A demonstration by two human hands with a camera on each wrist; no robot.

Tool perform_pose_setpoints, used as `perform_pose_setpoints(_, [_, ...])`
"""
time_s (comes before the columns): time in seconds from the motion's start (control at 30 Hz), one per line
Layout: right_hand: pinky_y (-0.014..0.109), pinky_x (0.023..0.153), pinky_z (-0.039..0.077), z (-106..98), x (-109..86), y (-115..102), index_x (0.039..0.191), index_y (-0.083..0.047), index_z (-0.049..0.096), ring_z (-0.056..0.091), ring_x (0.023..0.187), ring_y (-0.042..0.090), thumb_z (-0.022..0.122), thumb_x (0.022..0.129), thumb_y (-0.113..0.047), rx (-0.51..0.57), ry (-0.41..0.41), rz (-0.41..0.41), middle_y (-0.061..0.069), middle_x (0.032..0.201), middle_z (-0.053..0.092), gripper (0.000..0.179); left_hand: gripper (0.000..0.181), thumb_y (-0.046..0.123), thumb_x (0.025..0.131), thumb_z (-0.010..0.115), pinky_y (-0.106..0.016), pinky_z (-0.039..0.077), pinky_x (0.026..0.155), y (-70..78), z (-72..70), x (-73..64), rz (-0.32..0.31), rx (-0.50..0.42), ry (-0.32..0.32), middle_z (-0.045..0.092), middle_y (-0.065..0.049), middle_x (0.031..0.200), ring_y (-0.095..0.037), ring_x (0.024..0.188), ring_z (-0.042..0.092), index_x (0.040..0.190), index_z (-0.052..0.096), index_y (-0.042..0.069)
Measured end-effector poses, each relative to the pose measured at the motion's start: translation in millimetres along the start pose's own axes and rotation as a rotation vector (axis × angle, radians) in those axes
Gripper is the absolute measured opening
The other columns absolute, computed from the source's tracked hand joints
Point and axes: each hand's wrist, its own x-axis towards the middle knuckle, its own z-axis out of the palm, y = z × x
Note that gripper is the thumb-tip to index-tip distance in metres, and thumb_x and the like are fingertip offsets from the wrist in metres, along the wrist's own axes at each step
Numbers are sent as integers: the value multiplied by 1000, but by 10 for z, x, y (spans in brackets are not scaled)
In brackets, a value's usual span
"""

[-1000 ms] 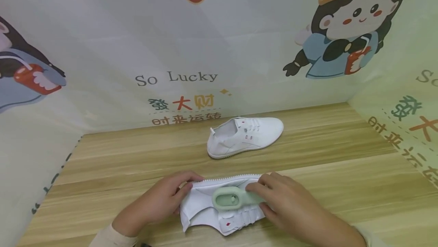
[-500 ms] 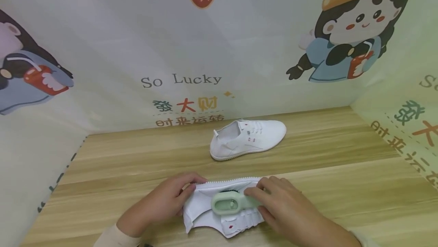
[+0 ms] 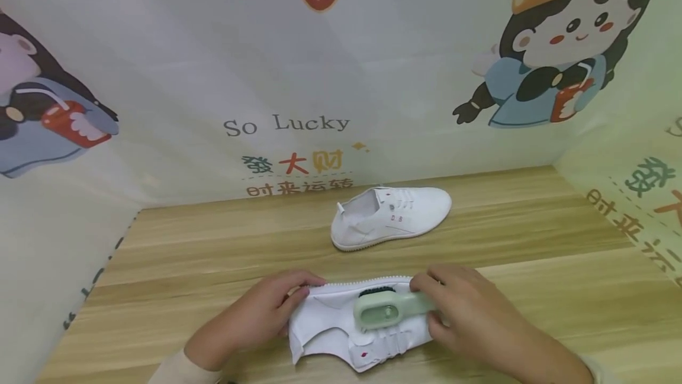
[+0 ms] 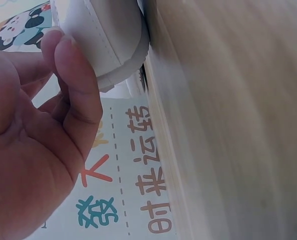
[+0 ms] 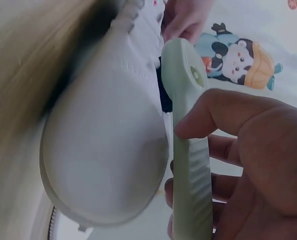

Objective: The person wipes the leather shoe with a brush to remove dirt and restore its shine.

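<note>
A white shoe lies on its side near the front of the wooden table, its opening facing the person. At its heel, my left hand pinches the sole edge between thumb and fingers; the left wrist view shows the heel by the fingertips. My right hand grips the handle of a pale green brush, whose dark bristles lie against the shoe's upper side. In the right wrist view the thumb presses along the brush handle, beside the toe.
A second white shoe stands upright farther back, toe to the right, close to the printed cloth backdrop. Cloth also walls the left and right sides of the wooden table.
The brush in my right hand has slid right along the shoe toward the toe, showing more dark bristle. My left hand keeps its hold at the heel. The head view has shifted slightly.
</note>
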Motion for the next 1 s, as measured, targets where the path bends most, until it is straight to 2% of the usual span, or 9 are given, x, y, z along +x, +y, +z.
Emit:
perform_pose_setpoints(0.2, [30, 69, 50, -52, -10, 82, 97, -18, 63, 57, 78, 7, 75, 62, -12, -16, -28, 21, -13, 84, 54, 37, 27, 17, 106, 47, -26, 51, 58, 27, 12, 27, -7, -12, -5, 64, -4, 122, -5, 62, 56, 125, 64, 25])
perform_pose_setpoints(0.27, [28, 65, 48, -65, -5, 90, 98, -18, 63, 54, 75, 5, 74, 63, -13, -1, -38, 39, -13, 85, 55, 37, 27, 16, 106, 48, -25, 51, 60, 39, 6, 31, -11, 3, 9, 65, -3, 121, -4, 64, 57, 125, 65, 26])
perform_pose_setpoints(0.33, [25, 61, 45, -76, 4, 93, 100, -17, 64, 51, 72, 3, 74, 64, -15, 20, -41, 66, -13, 86, 57, 37, 27, 16, 106, 48, -25, 51, 63, 49, 1, 34, -11, 19, 25, 65, -2, 121, -4, 68, 57, 125, 65, 26])
perform_pose_setpoints(0.47, [20, 55, 39, -84, 27, 101, 104, -17, 64, 46, 66, 0, 74, 70, -19, 50, -15, 142, -12, 87, 61, 36, 29, 16, 105, 51, -33, 55, 83, 46, 11, 32, 1, 65, 61, 66, 4, 125, -7, 92, 63, 124, 66, 29])
perform_pose_setpoints(0.57, [19, 51, 35, -93, 38, 130, 109, -18, 62, 42, 60, -1, 74, 74, -22, 58, 20, 182, -11, 84, 62, 37, 30, 15, 104, 52, -41, 49, 100, 39, 18, 31, 6, 99, 84, 65, 9, 129, -8, 113, 58, 125, 67, 30])
perform_pose_setpoints(0.77, [19, 46, 31, -121, 61, 211, 116, -15, 59, 38, 55, 1, 71, 82, -23, 81, 4, 251, -6, 84, 63, 36, 31, 15, 104, 52, -46, 47, 105, 49, 3, 37, 17, 103, 89, 64, 9, 133, -13, 122, 58, 129, 65, 28])
perform_pose_setpoints(1.0, [20, 44, 31, -130, 65, 321, 116, -19, 63, 32, 49, 0, 61, 91, -19, 181, -22, 317, -11, 63, 43, 25, 32, 13, 104, 51, -48, 46, 105, 62, 31, 14, 21, 120, 84, 64, 7, 132, -19, 127, 58, 131, 64, 24])
